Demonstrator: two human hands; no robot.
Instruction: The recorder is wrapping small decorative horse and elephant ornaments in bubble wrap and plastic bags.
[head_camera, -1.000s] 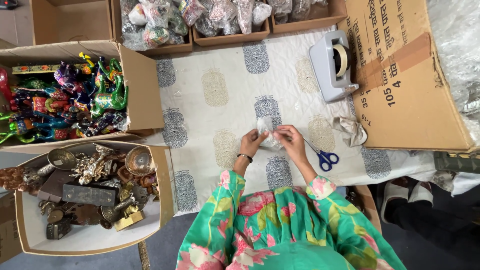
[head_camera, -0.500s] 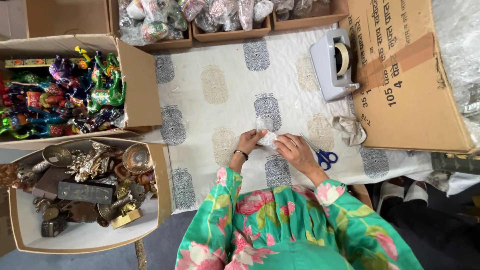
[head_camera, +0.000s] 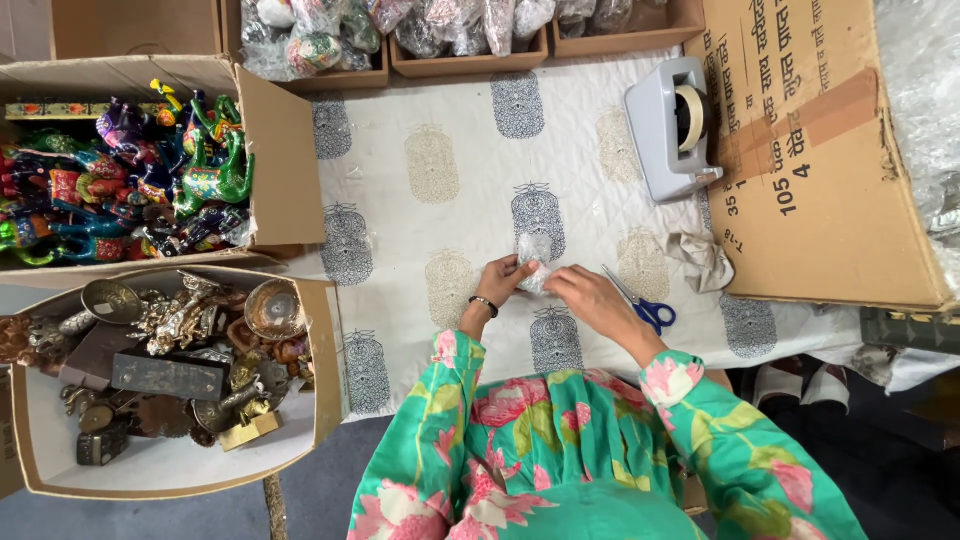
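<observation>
Both the left hand (head_camera: 508, 277) and right hand (head_camera: 583, 296) pinch closed on the small clear-wrapped bundle (head_camera: 534, 262) between them on the surface (head_camera: 440, 120), so a loose grip may let the slippery wrap open.

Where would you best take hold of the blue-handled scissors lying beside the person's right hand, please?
Probably by the blue handle loops, coming from the lower right. The scissors lie flat on the printed cloth, blades pointing up-left toward the right hand, so the loops are the free, blunt end.
</observation>
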